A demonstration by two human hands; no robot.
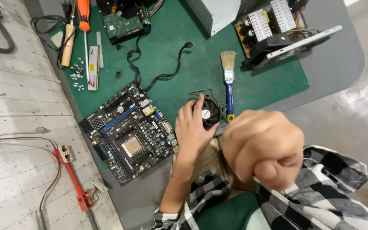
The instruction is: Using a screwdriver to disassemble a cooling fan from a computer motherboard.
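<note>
Right hand [263, 147] looms closest, curled into a blurred fist, holding nothing I can see. Left hand [192, 127] grips the black cooler fan [209, 113] on the green mat [171, 55], between motherboard [128, 132] and brush [228, 83].

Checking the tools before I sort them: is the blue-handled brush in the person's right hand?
No. The brush lies on the green mat, while the right hand is a raised fist, apart from it.

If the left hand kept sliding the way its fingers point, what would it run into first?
The left hand already rests on the small black cooler fan. Past the fan, its fingers point toward the blue-handled brush, probably next in line, though depth is hard to judge.
</note>
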